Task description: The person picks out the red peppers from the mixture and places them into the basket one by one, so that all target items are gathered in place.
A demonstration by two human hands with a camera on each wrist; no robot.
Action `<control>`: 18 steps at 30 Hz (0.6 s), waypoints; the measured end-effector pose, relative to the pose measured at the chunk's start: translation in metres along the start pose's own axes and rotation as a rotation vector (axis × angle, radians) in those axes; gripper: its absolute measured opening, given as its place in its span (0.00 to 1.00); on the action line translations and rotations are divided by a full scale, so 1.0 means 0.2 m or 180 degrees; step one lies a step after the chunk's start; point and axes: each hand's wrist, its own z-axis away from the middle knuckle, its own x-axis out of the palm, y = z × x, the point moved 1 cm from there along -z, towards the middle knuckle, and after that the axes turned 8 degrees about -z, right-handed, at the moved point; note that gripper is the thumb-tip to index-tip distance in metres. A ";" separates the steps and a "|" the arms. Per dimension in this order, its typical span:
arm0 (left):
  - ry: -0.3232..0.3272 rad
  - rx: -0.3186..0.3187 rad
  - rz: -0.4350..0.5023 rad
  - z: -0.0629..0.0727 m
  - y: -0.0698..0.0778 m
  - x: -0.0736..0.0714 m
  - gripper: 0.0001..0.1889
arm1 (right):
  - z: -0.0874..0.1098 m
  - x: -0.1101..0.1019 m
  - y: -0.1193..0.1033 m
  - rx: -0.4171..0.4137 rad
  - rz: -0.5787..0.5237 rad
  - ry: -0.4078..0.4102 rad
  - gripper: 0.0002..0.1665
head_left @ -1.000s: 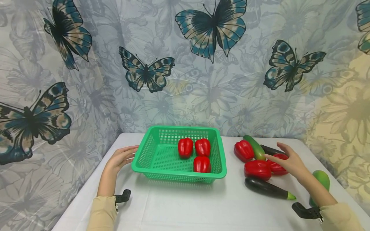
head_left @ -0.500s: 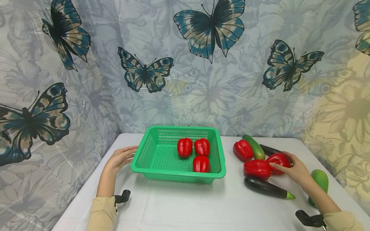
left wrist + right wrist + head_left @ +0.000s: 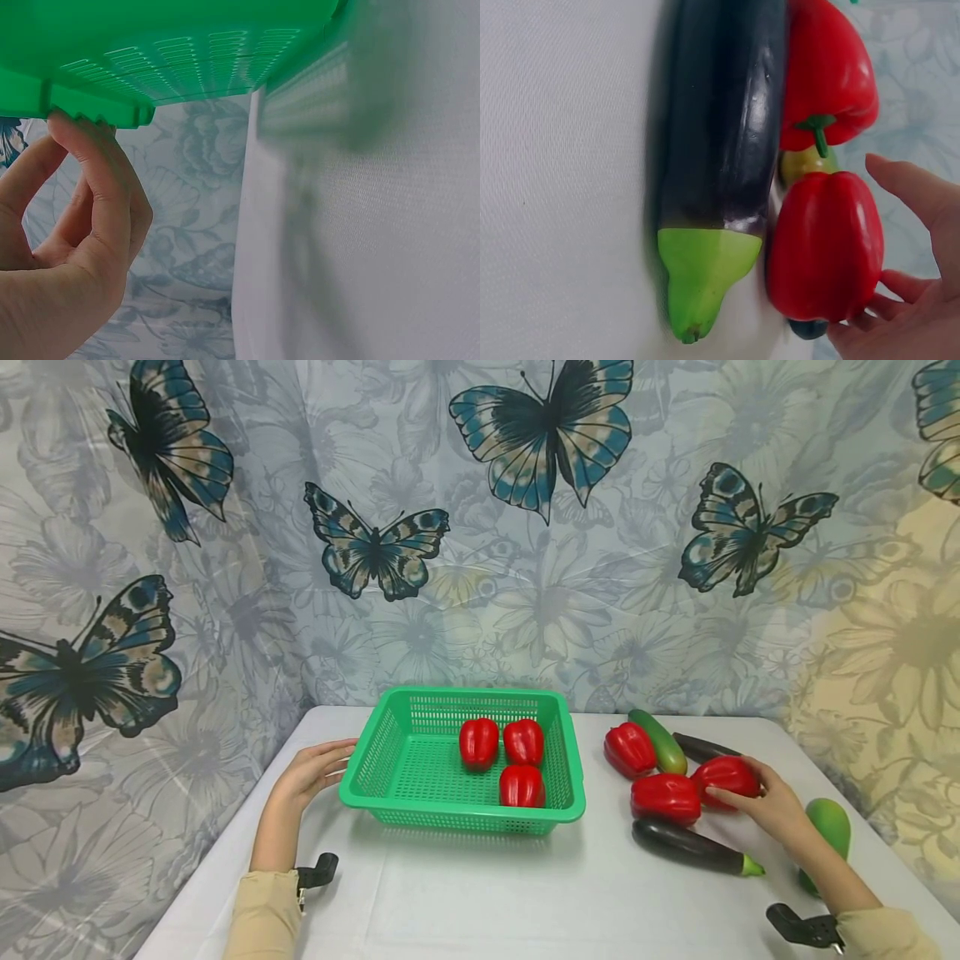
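My left hand is at the left side of a green plastic basket, its fingertips right at the rim. In the left wrist view the fingers bend loosely against the outside of that rim. Inside the basket sit three red bell peppers, one of them near the middle. On the right, my right hand holds a red bell pepper between thumb and fingers. The right wrist view shows the fingers at the lower end of this pepper and the thumb by its upper end.
Around the right hand lie two more red peppers, a cucumber, an eggplant with a green stem end, and another dark eggplant behind. A green mango-like fruit is beside the right forearm. Butterfly-print cloth backs the white table.
My right hand has come down from above the peppers and closed its fingers round the rightmost one, which has turned slightly. The left hand and basket have stayed in place.
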 end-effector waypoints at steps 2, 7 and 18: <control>0.0003 -0.0004 -0.0002 0.00 0.00 0.00 0.31 | 0.00 0.00 0.00 0.0011 -0.0030 -0.0002 0.59; -0.0009 0.0000 0.0005 0.00 0.00 0.00 0.31 | 0.00 -0.01 0.01 0.0053 -0.0112 -0.0001 0.60; 0.0017 -0.0020 0.0023 0.00 0.00 0.00 0.31 | -0.03 -0.01 0.02 0.0201 -0.0106 0.0182 0.60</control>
